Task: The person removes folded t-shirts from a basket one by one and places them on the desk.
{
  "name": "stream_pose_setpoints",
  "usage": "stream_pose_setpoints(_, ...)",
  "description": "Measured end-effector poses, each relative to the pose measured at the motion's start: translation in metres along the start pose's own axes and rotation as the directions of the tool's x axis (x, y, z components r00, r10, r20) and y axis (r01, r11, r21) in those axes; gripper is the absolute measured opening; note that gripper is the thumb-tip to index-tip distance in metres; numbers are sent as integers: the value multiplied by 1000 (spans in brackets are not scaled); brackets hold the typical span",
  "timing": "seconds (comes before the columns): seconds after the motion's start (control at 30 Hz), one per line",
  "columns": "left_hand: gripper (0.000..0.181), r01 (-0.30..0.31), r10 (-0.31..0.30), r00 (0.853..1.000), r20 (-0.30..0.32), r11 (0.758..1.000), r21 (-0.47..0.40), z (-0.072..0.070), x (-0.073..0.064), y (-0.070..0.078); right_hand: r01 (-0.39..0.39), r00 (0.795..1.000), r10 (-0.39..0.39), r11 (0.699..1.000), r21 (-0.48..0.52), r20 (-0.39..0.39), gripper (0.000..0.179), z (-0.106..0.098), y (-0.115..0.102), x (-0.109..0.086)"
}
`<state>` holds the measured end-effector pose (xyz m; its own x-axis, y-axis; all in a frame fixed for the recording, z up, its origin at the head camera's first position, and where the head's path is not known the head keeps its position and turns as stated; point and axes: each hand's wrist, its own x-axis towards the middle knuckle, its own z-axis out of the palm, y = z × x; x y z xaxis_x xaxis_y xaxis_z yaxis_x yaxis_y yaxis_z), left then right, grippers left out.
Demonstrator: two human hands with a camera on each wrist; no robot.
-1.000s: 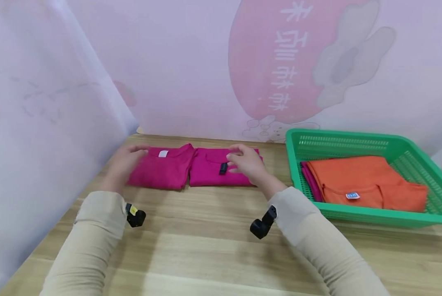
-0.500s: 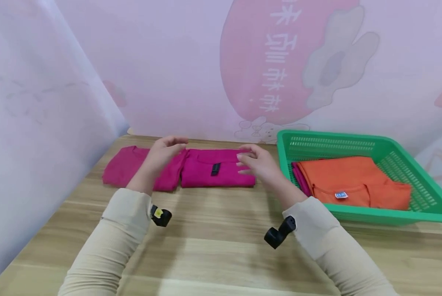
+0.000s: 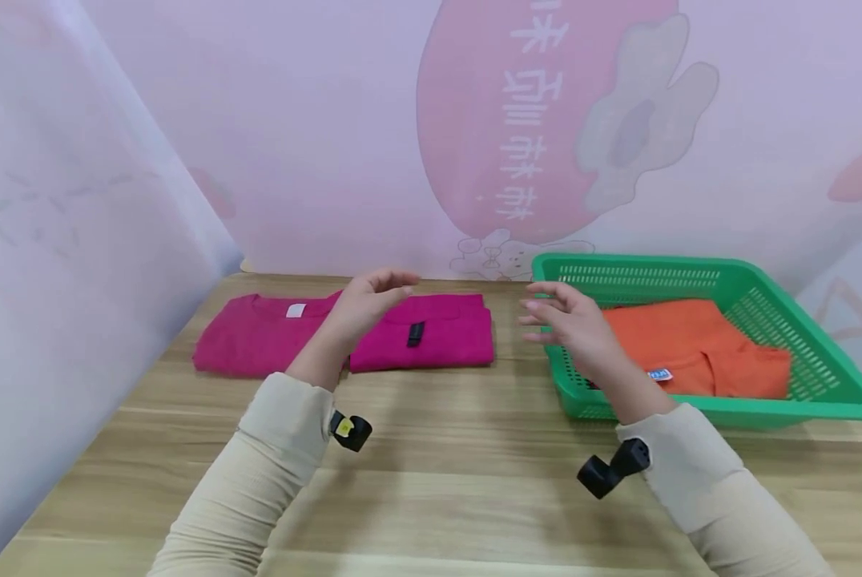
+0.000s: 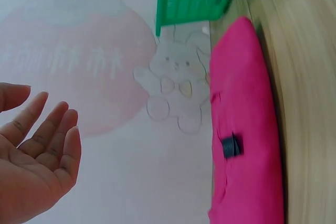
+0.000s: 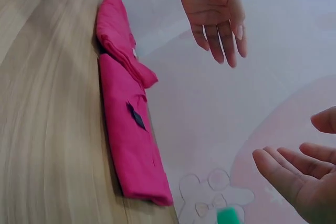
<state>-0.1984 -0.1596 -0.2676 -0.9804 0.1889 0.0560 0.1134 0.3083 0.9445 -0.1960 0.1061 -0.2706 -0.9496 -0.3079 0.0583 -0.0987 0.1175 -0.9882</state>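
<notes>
Two folded magenta shirts lie side by side at the far edge of the wooden table. The left shirt has a white label and the right shirt a black one. My left hand hovers above where they meet, fingers relaxed, holding nothing. My right hand floats empty at the left rim of the green basket, which holds a folded orange shirt. The left wrist view shows my left hand in the air beside the black-label shirt. In the right wrist view my right hand is also off the cloth.
A pale printed backdrop closes the table at the back and on the left. The basket takes up the far right. Bare wooden tabletop stretches in front of the shirts toward me.
Both hands have lifted off the magenta shirts and moved right. The left went from the left shirt to the seam between the two, and the right from the right shirt to the basket's edge.
</notes>
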Motion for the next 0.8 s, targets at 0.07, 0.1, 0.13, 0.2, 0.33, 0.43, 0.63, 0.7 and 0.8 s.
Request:
stream_pose_setpoints(0.07, 29, -17, 17, 1000, 17, 1000, -9, 6, 1, 2, 12, 1000, -13, 1000, -15, -11, 43, -10, 1, -6)
stream_pose_setpoints(0.1, 29, -24, 24, 999, 27, 1000, -11, 9, 1, 3, 16, 1000, -16, 1000, -21, -15, 44, -16, 1, -9)
stream_pose_setpoints(0.13, 29, -33, 33, 999, 41, 999, -12, 12, 1, 4, 16, 1000, -17, 1000, -23, -22, 45, -21, 2, -11)
stream_pose_setpoints(0.2, 29, -48, 49, 996, 70, 999, -12, 18, 2, 6, 15, 999, -15, 1000, -22, -37, 44, -31, 4, -17)
stream_pose_setpoints(0.33, 30, -74, 75, 989, 125, 997, -10, 33, 5, 9, -6, 998, 6, 1000, -5, -66, 37, -51, 7, -26)
stream_pose_setpoints(0.43, 29, -85, 89, 984, 157, 996, -37, 44, 8, 10, -10, 998, 8, 1000, -28, -68, 34, -63, 10, -31)
stream_pose_setpoints(0.63, 26, -77, 89, 976, 200, 995, -65, 67, 12, 11, 2, 997, -4, 1000, -20, -80, 31, -83, 19, -40)
stream_pose_setpoints(0.7, 26, -80, 92, 971, 221, 995, -61, 74, 13, 12, 2, 996, -2, 1000, -7, -84, 30, -89, 23, -42)
stream_pose_setpoints(0.8, 27, -95, 108, 960, 257, 994, -61, 84, 14, 13, 9, 996, -8, 1000, 6, -84, 28, -96, 29, -45)
